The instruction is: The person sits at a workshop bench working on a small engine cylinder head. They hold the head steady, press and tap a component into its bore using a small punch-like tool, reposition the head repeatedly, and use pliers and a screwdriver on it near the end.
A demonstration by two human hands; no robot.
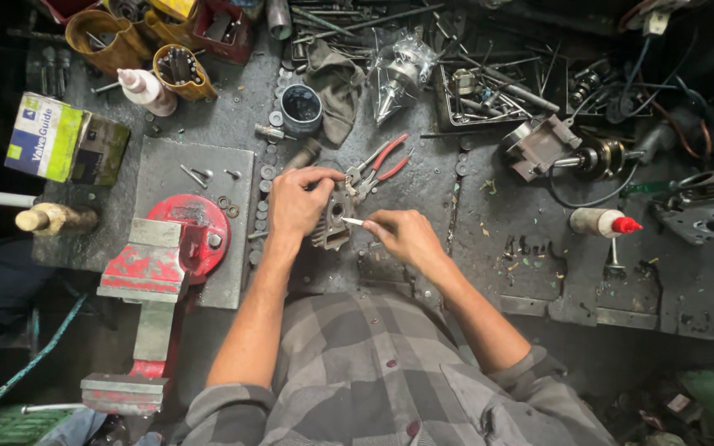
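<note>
**Desk:** What sits at the centre of the frame?

**Photographer:** A person in a grey checked shirt [373,372] works over a dark, grimy table [489,206]. The left hand [297,201] is clenched around the top of a small grey metal engine part [334,225], which stands on the table at mid-frame. The right hand [406,235], just to the right of it, pinches a thin pale stick [354,221] whose tip touches the part's side opening.

**Desk:** And directly around the hands?

**Photographer:** Red-handled pliers [382,161] lie just above the part, jaws toward it. A column of metal washers [263,198] runs down the left of the left hand. A dark round cup [301,109] and a grey rag [336,83] lie higher up, centre top.

**Desk:** The edges?

**Photographer:** A red bench vise [167,256] fills the lower left. A white bottle with a red cap [605,222] lies at the right. A yellow-and-green carton [45,136] is at upper left, and a wire tray of loose tools [489,95] at upper right.
</note>
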